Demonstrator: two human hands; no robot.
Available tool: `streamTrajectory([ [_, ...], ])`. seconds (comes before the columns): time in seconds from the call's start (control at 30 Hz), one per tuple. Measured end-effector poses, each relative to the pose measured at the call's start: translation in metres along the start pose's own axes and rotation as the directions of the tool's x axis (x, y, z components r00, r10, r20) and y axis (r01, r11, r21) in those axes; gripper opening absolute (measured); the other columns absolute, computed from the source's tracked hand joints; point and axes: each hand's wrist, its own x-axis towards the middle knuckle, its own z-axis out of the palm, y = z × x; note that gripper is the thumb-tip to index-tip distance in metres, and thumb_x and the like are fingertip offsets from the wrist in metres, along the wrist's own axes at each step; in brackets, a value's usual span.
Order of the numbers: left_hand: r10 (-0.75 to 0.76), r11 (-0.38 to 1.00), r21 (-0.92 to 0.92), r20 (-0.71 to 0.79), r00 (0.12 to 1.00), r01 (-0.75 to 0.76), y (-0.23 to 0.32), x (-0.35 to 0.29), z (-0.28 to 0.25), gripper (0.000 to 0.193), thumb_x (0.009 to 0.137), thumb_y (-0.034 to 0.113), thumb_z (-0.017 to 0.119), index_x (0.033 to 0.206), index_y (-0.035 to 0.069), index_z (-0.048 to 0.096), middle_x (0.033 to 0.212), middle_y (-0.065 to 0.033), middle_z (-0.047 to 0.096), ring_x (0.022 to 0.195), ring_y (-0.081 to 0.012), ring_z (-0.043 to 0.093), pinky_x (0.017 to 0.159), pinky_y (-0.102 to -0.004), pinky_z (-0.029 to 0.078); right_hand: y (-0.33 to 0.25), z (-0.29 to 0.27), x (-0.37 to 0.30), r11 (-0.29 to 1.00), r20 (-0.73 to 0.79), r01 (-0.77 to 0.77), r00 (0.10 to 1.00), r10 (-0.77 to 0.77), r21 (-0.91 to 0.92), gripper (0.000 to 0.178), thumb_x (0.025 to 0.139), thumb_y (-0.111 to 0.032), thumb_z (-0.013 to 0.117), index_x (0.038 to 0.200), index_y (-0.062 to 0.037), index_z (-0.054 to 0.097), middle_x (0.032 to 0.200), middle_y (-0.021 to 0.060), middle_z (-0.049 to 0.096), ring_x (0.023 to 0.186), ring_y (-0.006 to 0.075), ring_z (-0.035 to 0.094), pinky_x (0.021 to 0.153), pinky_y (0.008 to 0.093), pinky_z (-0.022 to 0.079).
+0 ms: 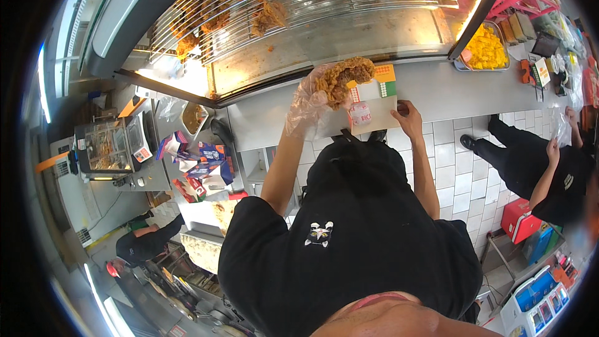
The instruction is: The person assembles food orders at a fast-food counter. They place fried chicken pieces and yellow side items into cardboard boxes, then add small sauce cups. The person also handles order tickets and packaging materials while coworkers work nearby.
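Observation:
In a clear plastic glove, my left hand (pixel 307 107) is closed around a large piece of fried chicken (pixel 345 77) with a brown, craggy crust. The chicken hangs over the far left part of an open cardboard takeaway box (pixel 379 118) with orange and green flaps. Inside the box sits a small packet (pixel 360 114) wrapped in white paper with red print. My bare right hand (pixel 409 118) grips the box's right side between thumb and fingers. The chicken and glove hide part of the box.
Beyond the steel counter (pixel 262 122) stands a lit display cabinet with fried chicken on a wire rack (pixel 268 0). A tray of yellow pieces (pixel 485 48) is at the right. Folded cartons (pixel 209 163) lie at the left. Another person (pixel 543 153) stands at right, holding a clear bag; one more is far left.

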Motion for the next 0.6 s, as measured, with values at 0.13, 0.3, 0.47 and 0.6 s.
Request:
streamTrajectory([
  [0.13,-0.005,0.968,-0.252,-0.055,0.998,-0.009,-0.008,-0.007,0.0,0.082,0.089,0.053,0.07,0.146,0.001,0.042,0.125,-0.0219,0.062,0.088,-0.0326,0.071,0.071,-0.0438,0.061,-0.002,0.0,-0.001,1.0,-0.004,-0.007,1.0,0.007,-0.005,0.052,0.08,-0.029,0.08,0.12,0.0004,0.065,0.097,0.0135,0.074,0.09,0.024,0.072,0.082,0.0353,0.055],
  [0.3,0.059,0.929,-0.36,-0.078,0.995,-0.083,0.003,-0.014,0.007,0.082,0.093,0.049,0.066,0.152,0.003,0.031,0.138,-0.0206,0.054,0.09,-0.0367,0.071,0.078,-0.0493,0.06,-0.003,0.0,0.002,0.999,0.02,-0.045,0.999,0.045,-0.001,0.051,0.08,-0.029,0.081,0.12,-0.0017,0.066,0.097,0.0126,0.074,0.09,0.0236,0.071,0.082,0.035,0.055],
  [0.47,0.117,0.992,-0.006,-0.25,0.961,-0.122,0.017,-0.028,0.005,0.071,0.094,0.033,0.07,0.15,0.006,0.036,0.144,-0.0184,0.049,0.106,-0.0331,0.067,0.089,-0.0489,0.056,0.002,0.0,0.004,0.999,0.061,-0.031,0.998,0.03,0.016,0.051,0.08,-0.028,0.081,0.12,-0.002,0.066,0.098,0.0115,0.073,0.091,0.0227,0.07,0.084,0.0347,0.055],
  [0.6,0.564,0.609,0.723,-0.106,0.819,-0.326,0.031,-0.028,-0.011,0.06,0.094,0.024,0.072,0.144,0.005,0.044,0.144,-0.0176,0.049,0.101,-0.0252,0.067,0.088,-0.0352,0.055,0.006,0.002,0.007,0.999,0.047,-0.04,0.998,0.04,-0.013,0.051,0.079,-0.028,0.082,0.12,-0.0018,0.066,0.097,0.0115,0.072,0.09,0.0224,0.07,0.084,0.0351,0.055],
])
